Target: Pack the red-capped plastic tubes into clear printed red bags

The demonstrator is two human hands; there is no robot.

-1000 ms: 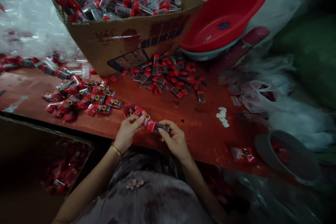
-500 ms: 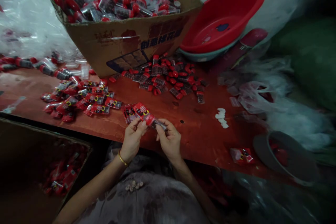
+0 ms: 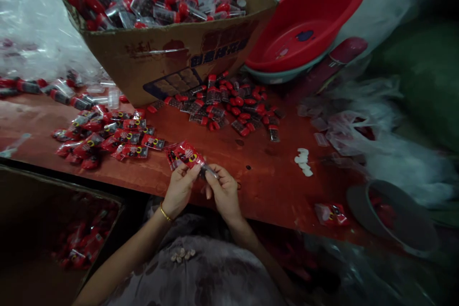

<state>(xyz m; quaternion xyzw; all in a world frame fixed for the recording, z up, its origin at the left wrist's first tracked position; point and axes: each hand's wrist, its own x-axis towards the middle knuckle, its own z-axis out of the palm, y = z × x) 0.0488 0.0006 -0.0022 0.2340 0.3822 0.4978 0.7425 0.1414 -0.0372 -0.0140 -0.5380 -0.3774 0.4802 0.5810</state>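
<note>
Tube with red packet — between left hand and right hand

The packet in the grip is red with a yellow mark; the heap of packets left of it is red, black and yellow. Beyond the grip, dark tubes wear red caps, the brown carton bears dark-blue print and the basin is red. Nearer than it, the clothing is mottled grey.
</note>
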